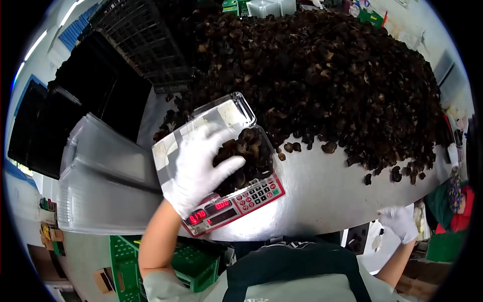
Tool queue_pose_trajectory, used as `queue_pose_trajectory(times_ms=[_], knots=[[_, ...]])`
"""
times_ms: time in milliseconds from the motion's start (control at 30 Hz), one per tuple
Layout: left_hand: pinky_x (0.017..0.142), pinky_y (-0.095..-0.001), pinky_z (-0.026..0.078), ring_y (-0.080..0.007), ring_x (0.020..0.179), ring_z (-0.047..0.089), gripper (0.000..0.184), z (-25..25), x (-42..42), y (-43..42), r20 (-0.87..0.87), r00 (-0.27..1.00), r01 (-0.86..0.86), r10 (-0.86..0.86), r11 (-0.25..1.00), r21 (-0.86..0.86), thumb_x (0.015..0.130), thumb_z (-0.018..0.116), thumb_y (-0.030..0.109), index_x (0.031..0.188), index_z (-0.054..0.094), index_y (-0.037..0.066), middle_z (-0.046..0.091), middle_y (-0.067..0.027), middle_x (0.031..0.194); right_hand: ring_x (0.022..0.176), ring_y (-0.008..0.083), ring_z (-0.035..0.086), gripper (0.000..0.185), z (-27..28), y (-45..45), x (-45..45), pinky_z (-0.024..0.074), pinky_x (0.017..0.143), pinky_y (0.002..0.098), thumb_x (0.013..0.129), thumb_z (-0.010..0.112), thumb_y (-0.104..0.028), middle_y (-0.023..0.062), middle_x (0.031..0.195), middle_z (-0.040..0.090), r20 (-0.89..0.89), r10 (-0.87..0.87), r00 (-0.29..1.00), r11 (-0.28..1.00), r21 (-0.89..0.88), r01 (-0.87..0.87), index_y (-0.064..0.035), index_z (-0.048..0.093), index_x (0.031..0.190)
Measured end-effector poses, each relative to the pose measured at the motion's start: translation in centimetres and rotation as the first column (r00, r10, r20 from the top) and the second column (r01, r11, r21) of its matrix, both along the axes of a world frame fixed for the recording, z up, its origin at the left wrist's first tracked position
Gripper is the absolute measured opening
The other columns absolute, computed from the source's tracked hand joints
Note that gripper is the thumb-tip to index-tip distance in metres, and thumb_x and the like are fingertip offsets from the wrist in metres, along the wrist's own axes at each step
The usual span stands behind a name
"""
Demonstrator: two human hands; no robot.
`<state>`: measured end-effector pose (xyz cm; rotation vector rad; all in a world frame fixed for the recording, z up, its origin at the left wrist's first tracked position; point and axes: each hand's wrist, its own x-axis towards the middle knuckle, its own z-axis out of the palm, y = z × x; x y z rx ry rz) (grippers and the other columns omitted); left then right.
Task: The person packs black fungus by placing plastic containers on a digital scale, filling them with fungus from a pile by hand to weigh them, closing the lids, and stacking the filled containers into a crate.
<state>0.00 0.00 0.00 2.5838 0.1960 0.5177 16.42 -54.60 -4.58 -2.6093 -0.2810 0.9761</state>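
Observation:
My left hand (198, 166), in a white glove, is over the left part of a clear plastic container (271, 151) with its thumb and fingers apart. Dark brown mushroom-like pieces (246, 151) lie in the container, beside my fingers. Under the container is a red and white digital scale (256, 196) with lit red digits. The container's lid side (221, 113) stands open at the upper left. My right hand (398, 223), also gloved in white, is off the table's front edge at the right; its fingers are blurred, and what they hold, if anything, cannot be made out.
A large heap of dark pieces (322, 75) covers the back of the metal table (312, 201). Stacked clear containers (105, 186) stand at the left, with a black crate (143, 40) behind. Green crates (126, 267) are below the table's edge.

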Motion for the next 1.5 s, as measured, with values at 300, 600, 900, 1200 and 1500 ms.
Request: queue_pose_trajectory(times_ms=[300, 600, 900, 1200, 1500], knots=[[0.103, -0.0324, 0.048, -0.0206, 0.123, 0.057, 0.045, 1.9, -3.4, 6.5, -0.092, 0.974, -0.220, 0.205, 0.953, -0.207, 0.101, 0.066, 0.025, 0.135, 0.058, -0.004, 0.057, -0.0120, 0.132, 0.068, 0.0409, 0.060, 0.029, -4.8, -4.3, 1.4, 0.0479, 0.066, 0.0483, 0.088, 0.073, -0.023, 0.0207, 0.073, 0.061, 0.668, 0.122, 0.734, 0.978, -0.207, 0.026, 0.0001, 0.056, 0.081], [0.091, -0.0386, 0.052, -0.0292, 0.103, 0.066, 0.068, -3.4, 0.6, 11.9, -0.299, 0.848, -0.492, 0.438, 0.860, -0.136, 0.094, 0.072, 0.040, 0.140, 0.052, -0.005, 0.069, -0.0214, 0.112, 0.061, 0.0261, 0.047, 0.037, -3.5, 17.8, 0.8, 0.0429, 0.061, 0.0393, 0.093, 0.073, -0.025, 0.0162, 0.068, 0.051, 0.620, 0.090, 0.779, 0.899, 0.286, -0.332, 0.0002, 0.055, 0.074], [0.079, -0.0238, 0.049, -0.0102, 0.090, 0.060, 0.054, -3.4, -0.9, 8.9, 0.018, 0.945, -0.219, 0.326, 0.674, -0.705, 0.093, 0.065, 0.004, 0.145, 0.051, 0.000, 0.065, -0.0040, 0.102, 0.083, 0.0135, 0.067, 0.054, -2.4, 27.8, -0.4, 0.0551, 0.080, 0.0266, 0.106, 0.059, -0.040, 0.0087, 0.105, 0.072, -0.248, 0.197, 0.949, 0.584, 0.807, 0.090, -0.0025, 0.052, 0.145], [0.085, -0.0291, 0.051, -0.0156, 0.091, 0.063, 0.051, -0.6, -10.2, -2.8, -0.301, 0.953, -0.184, 0.036, 0.857, -0.482, 0.099, 0.058, 0.004, 0.150, 0.051, 0.006, 0.069, -0.0113, 0.106, 0.070, 0.0172, 0.071, 0.077, -1.6, 31.9, 0.9, 0.0578, 0.057, 0.0251, 0.102, 0.053, -0.047, 0.0105, 0.088, 0.071, -0.403, 0.412, 0.817, 0.592, 0.800, 0.096, -0.0055, 0.028, 0.162], [0.072, -0.0268, 0.056, -0.0148, 0.082, 0.068, 0.085, -4.9, -10.2, -5.2, -0.251, 0.954, -0.293, 0.166, 0.328, -0.898, 0.100, 0.061, 0.004, 0.167, 0.010, 0.016, 0.067, -0.0128, 0.119, 0.063, 0.0103, 0.065, 0.066, -2.5, 31.7, 0.1, 0.0533, 0.053, 0.0200, 0.096, 0.056, -0.006, 0.0085, 0.084, 0.067, -0.443, 0.461, 0.769, 0.584, 0.804, 0.114, -0.0041, 0.034, 0.158]])
